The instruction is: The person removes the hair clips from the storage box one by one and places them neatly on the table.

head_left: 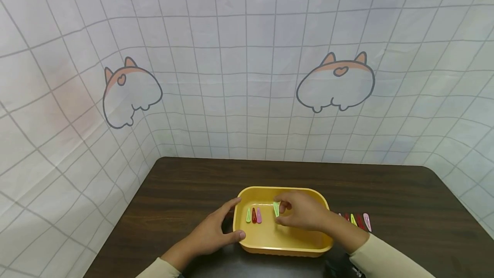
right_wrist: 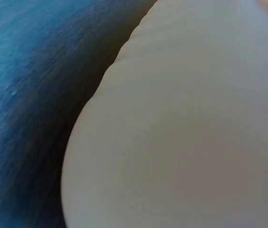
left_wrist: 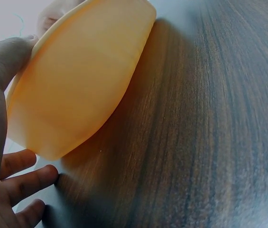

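A yellow tray (head_left: 287,250) sits on the dark wooden table. My left hand (head_left: 213,231) spans its left end, thumb and index finger touching the rim. In the left wrist view, that hand's other fingers (left_wrist: 32,183) are spread near the tray's outer wall (left_wrist: 81,80). Over the tray, my right hand (head_left: 302,210) pinches a light green hair clip (head_left: 276,209). To its left inside the tray lie a green clip (head_left: 248,215), a red clip (head_left: 254,215) and a purple clip (head_left: 259,215), side by side. A blurred pale surface fills most of the right wrist view; no fingers show there.
Right of the tray, more clips lie in a row on the table, among them a yellow-green clip (head_left: 353,219) and a pink clip (head_left: 367,222); my right forearm partly covers the row. A white gridded curtain (head_left: 247,76) stands behind the table (head_left: 185,183).
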Available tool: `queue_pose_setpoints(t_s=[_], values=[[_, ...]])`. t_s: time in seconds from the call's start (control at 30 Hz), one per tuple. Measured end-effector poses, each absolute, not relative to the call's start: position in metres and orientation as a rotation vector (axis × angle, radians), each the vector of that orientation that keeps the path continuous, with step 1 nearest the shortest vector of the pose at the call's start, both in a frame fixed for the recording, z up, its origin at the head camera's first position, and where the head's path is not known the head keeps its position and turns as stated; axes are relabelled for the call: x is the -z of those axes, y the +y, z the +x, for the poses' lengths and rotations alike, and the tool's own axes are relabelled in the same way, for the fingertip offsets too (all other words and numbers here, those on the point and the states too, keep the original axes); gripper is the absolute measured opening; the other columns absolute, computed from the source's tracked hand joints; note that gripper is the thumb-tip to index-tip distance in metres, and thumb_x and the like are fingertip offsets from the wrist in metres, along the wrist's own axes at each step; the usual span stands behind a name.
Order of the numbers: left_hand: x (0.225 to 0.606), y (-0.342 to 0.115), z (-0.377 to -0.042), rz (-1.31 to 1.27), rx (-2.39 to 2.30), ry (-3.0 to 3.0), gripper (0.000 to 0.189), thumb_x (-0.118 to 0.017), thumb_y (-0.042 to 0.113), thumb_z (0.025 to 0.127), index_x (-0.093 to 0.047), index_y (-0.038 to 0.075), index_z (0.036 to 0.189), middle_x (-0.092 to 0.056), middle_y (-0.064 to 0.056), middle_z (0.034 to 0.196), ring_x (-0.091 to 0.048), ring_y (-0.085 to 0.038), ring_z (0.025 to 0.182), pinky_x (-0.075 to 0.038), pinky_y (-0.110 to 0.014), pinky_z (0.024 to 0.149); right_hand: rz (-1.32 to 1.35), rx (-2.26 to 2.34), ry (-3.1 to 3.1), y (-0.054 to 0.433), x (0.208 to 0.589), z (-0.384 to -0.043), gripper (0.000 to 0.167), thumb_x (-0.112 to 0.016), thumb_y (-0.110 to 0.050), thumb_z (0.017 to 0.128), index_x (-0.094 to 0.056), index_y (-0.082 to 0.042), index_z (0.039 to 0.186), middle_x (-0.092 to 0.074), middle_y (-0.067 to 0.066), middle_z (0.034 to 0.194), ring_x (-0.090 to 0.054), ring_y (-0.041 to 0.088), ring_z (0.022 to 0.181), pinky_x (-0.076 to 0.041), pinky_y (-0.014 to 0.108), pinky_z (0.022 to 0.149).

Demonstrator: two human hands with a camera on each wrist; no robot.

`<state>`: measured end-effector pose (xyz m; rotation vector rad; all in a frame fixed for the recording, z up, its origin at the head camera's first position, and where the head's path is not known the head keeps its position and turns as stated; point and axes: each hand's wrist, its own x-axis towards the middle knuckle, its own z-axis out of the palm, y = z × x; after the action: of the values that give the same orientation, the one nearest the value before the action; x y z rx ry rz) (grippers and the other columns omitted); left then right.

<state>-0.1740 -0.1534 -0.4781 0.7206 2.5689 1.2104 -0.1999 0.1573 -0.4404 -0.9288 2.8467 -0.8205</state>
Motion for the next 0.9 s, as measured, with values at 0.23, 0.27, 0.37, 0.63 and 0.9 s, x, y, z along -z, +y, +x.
queue_pose_setpoints(t_s=[0.23,0.27,0.37,0.63,0.9], values=[[0.478,-0.154,-0.174,0.719,-1.212,2.567,0.086,-0.073,0.05,0.093,-0.028,0.026,0.163,-0.051,-0.003,0.148,-0.053,-0.022,0.132,-0.042,-0.056,0.106,-0.934,0.812,2.897,0.17,0.439,-0.195,0.047,-0.086,-0.029,0.083,-0.072,-0.006,0.122,-0.063,-0.02,0.082,-0.061,0.007,0.08,-0.051,0.031,0.076],[0.478,-0.154,-0.174,0.721,-1.213,2.567,0.087,-0.073,0.05,0.093,-0.028,0.025,0.163,-0.051,-0.003,0.148,-0.054,-0.022,0.131,-0.042,-0.056,0.106,-0.94,0.821,2.899,0.171,0.439,-0.195,0.047,-0.085,-0.029,0.083,-0.072,-0.005,0.122,-0.062,-0.02,0.081,-0.062,0.007,0.08,-0.051,0.031,0.077],[0.479,-0.154,-0.175,0.728,-1.214,2.565,0.086,-0.073,0.049,0.093,-0.028,0.026,0.163,-0.052,-0.002,0.148,-0.054,-0.021,0.131,-0.042,-0.056,0.106,-0.942,0.864,2.888,0.177,0.438,-0.193,0.047,-0.084,-0.027,0.085,-0.072,-0.004,0.123,-0.061,-0.021,0.082,-0.061,0.006,0.083,-0.052,0.033,0.081],[0.478,-0.154,-0.175,0.726,-1.209,2.561,0.087,-0.073,0.049,0.093,-0.027,0.025,0.163,-0.051,-0.004,0.148,-0.053,-0.022,0.132,-0.042,-0.056,0.106,-0.898,0.871,2.886,0.185,0.433,-0.189,0.049,-0.084,-0.029,0.086,-0.07,-0.003,0.125,-0.061,-0.022,0.084,-0.061,0.006,0.088,-0.052,0.036,0.084],[0.477,-0.154,-0.175,0.722,-1.2,2.57,0.088,-0.074,0.051,0.093,-0.027,0.025,0.163,-0.052,-0.004,0.148,-0.053,-0.023,0.132,-0.041,-0.058,0.106,-0.884,0.889,2.881,0.195,0.429,-0.185,0.05,-0.084,-0.027,0.087,-0.069,-0.002,0.127,-0.061,-0.021,0.086,-0.061,0.009,0.09,-0.053,0.037,0.082]])
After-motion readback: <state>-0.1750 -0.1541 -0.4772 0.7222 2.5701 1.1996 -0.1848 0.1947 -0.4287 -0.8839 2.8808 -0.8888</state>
